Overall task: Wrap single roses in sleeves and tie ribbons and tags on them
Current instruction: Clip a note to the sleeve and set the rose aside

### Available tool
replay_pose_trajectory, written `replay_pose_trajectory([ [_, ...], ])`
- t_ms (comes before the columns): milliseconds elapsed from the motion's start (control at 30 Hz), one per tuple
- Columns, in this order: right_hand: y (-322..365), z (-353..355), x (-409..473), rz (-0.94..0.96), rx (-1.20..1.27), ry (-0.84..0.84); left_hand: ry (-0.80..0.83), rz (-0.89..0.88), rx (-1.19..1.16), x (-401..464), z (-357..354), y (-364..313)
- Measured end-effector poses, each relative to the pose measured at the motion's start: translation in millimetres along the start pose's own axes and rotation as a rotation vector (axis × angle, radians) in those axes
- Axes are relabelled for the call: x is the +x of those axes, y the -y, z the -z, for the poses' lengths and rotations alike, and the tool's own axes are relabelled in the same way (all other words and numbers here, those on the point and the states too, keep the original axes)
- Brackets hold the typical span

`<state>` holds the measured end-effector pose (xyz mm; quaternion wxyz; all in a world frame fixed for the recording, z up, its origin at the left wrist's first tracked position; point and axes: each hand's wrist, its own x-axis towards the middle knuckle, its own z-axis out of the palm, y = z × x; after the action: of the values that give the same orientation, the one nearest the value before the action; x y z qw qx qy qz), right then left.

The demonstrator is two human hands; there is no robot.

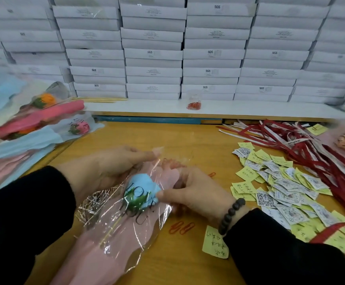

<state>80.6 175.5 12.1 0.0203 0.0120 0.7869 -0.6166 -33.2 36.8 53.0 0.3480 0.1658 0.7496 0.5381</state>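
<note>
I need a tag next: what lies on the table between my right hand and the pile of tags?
In the head view, bare wooden table separates the right hand from the tags; one red paper clip lies there.

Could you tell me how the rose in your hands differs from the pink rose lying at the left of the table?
The blue rose lies in a pink-backed sleeve, held by the left hand and right hand. The pink rose is untouched, on a pale blue backing among the pile of wrapped flowers. Both sit behind clear film printed with LOVE lettering.
</note>
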Motion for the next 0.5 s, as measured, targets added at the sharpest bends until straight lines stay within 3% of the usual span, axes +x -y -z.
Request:
replay_pose_trajectory([
  [100,2.1,1.4,-0.4,-0.028,-0.019,-0.066,-0.027,-0.017,-0.023,5.6,-2.5,1.9],
  [267,-2.5,9.4,5.8,-0.131,0.105,-0.396,-0.092,-0.045,-0.130,8.9,-7.9,12.4],
  [500,-2.4,14.9,3.5,-0.114,0.072,-0.359,-0.050,-0.032,-0.270,10.5,-8.4,20.1],
])
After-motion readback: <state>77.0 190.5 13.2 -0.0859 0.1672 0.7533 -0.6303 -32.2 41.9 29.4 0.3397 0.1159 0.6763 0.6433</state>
